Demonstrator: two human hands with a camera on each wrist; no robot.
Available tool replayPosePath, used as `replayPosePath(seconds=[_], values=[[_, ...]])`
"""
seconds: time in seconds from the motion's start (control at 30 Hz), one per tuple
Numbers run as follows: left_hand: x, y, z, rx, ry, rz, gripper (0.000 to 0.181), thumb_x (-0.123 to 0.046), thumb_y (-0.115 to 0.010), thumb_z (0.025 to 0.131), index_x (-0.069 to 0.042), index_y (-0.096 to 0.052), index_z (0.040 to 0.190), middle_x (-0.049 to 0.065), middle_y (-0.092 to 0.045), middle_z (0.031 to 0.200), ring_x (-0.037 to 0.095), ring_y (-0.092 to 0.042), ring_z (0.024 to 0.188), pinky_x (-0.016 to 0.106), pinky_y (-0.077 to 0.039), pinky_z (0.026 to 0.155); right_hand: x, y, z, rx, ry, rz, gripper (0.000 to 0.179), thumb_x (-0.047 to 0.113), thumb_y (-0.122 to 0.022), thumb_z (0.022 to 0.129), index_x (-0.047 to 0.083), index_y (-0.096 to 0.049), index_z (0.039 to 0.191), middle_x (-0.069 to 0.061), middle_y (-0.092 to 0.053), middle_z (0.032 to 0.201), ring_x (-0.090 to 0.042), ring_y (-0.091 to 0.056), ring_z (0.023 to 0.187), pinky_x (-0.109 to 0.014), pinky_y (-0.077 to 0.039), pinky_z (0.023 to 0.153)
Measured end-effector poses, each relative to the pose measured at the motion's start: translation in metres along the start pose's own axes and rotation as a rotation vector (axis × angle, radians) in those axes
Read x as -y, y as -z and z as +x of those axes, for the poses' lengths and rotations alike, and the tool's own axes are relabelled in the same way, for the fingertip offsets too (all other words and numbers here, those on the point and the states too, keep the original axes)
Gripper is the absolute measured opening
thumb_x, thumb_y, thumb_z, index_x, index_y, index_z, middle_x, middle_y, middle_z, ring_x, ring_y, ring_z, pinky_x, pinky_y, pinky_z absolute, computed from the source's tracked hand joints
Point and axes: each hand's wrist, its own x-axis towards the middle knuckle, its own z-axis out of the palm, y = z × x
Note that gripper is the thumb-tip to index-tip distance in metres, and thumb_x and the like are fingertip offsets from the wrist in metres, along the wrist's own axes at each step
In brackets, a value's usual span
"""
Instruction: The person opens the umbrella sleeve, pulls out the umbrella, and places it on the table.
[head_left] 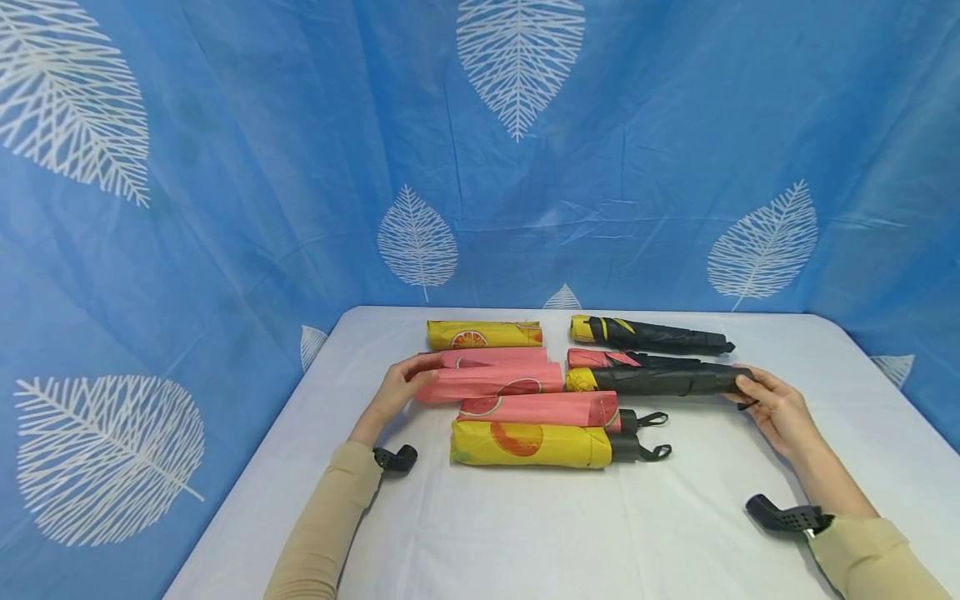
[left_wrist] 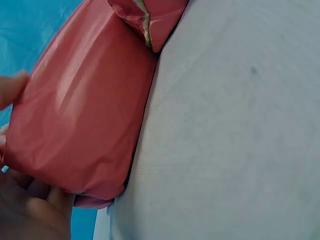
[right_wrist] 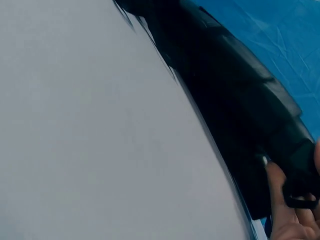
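Note:
At the left, my left hand (head_left: 401,387) grips the left end of a pink watermelon-print umbrella cover (head_left: 487,382). In the left wrist view the thumb lies on one side of the pink cover (left_wrist: 85,110) and fingers on the other. Behind it lies another pink cover (head_left: 495,357), partly hidden by it. To the right, my right hand (head_left: 776,408) holds the handle end of a black folded umbrella (head_left: 667,381) with a yellow tip. Its wrist strap (right_wrist: 300,202) hangs beside the fingers in the right wrist view. A pink-tipped black umbrella (head_left: 600,358) lies directly behind it.
Nearest me lie a yellow orange-print umbrella (head_left: 525,443) and a pink one (head_left: 536,410), both with black handles and straps. A yellow cover (head_left: 483,335) and a yellow-tipped black umbrella (head_left: 652,334) lie at the back. Blue curtain (head_left: 517,225) borders the white table (head_left: 540,533).

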Motion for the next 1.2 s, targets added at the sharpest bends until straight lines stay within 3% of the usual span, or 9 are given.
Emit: replayPosePath(seconds=[0.13,0.37,0.47,0.6,0.8,0.87,0.97,1.03,1.2], values=[[-0.018,0.0,-0.004,0.01,-0.001,0.014,0.04,-0.015,-0.06,0.094,0.003,-0.055,0.13,0.016,-0.055,0.129,0.03,-0.047,0.122,0.042,-0.038,0.1,0.004,0.008,0.001,0.009,-0.085,-0.142,0.025,0.007,-0.054,0.096,0.024,-0.062,0.111,0.011,-0.065,0.101,-0.006,-0.064,0.085,-0.017,-0.044,0.059],[-0.003,0.004,0.001,-0.065,-0.003,0.029,0.042,-0.023,-0.061,0.094,-0.002,-0.056,0.13,0.012,-0.057,0.127,0.024,-0.05,0.117,0.035,-0.042,0.096,0.007,0.013,0.005,-0.013,-0.142,-0.459,0.024,0.016,-0.061,0.094,0.034,-0.057,0.108,0.022,-0.061,0.097,0.0,-0.06,0.084,-0.016,-0.046,0.065],[-0.015,0.011,-0.001,-0.12,-0.002,0.01,0.041,-0.019,-0.061,0.094,0.0,-0.055,0.13,0.016,-0.057,0.126,0.023,-0.053,0.114,0.03,-0.045,0.092,0.009,0.014,0.007,-0.019,-0.155,-0.555,0.023,0.02,-0.062,0.093,0.037,-0.056,0.108,0.023,-0.059,0.094,0.002,-0.054,0.071,-0.02,-0.041,0.053],[-0.038,0.017,-0.008,-0.134,-0.071,-0.047,0.038,-0.009,-0.059,0.094,0.006,-0.053,0.129,0.026,-0.053,0.127,0.032,-0.052,0.116,0.029,-0.046,0.091,0.012,0.015,0.009,-0.015,-0.156,-0.584,0.025,0.019,-0.062,0.093,0.038,-0.056,0.108,0.022,-0.059,0.09,0.001,-0.045,0.059,-0.025,-0.035,0.046],[-0.068,0.007,-0.019,0.002,-0.104,-0.059,0.037,-0.004,-0.059,0.093,0.01,-0.052,0.127,0.027,-0.053,0.126,0.04,-0.048,0.118,0.025,-0.046,0.09,0.015,0.018,0.012,-0.007,-0.165,-0.698,0.024,0.027,-0.061,0.094,0.03,-0.055,0.116,0.022,-0.052,0.087,0.004,-0.043,0.064,-0.028,-0.036,0.05],[-0.069,-0.001,-0.02,0.083,-0.099,-0.052,0.037,-0.003,-0.059,0.093,0.011,-0.053,0.126,0.026,-0.054,0.126,0.038,-0.05,0.118,0.025,-0.045,0.091,0.016,0.018,0.012,-0.007,-0.172,-0.773,0.035,0.032,-0.061,0.093,0.02,-0.054,0.125,0.014,-0.054,0.1,0.009,-0.044,0.074,-0.032,-0.046,0.066],[-0.057,-0.012,-0.018,0.213,-0.105,-0.048,0.038,-0.001,-0.06,0.092,0.011,-0.052,0.127,0.026,-0.054,0.125,0.036,-0.052,0.116,0.027,-0.045,0.092,0.014,0.018,0.01,-0.008,-0.192,-0.878,0.055,0.04,-0.06,0.093,0.005,-0.048,0.133,-0.008,-0.051,0.125,0.006,-0.044,0.094,-0.048,-0.044,0.086],[-0.047,-0.019,-0.017,0.278,-0.111,-0.036,0.039,0.001,-0.059,0.091,0.011,-0.052,0.128,0.025,-0.056,0.124,0.035,-0.054,0.115,0.029,-0.045,0.092,0.012,0.016,0.008,-0.011,-0.201,-0.914,0.062,0.042,-0.059,0.092,-0.001,-0.046,0.134,-0.026,-0.045,0.132,-0.007,-0.048,0.101,-0.058,-0.039,0.087],[-0.032,-0.03,-0.013,0.359,-0.117,0.016,0.04,-0.006,-0.063,0.091,0.006,-0.054,0.128,0.02,-0.058,0.125,0.031,-0.054,0.115,0.031,-0.045,0.093,0.009,0.013,0.008,-0.008,-0.191,-0.939,0.067,0.044,-0.058,0.092,-0.006,-0.043,0.135,-0.036,-0.038,0.135,-0.048,-0.04,0.117,-0.062,-0.037,0.087]])
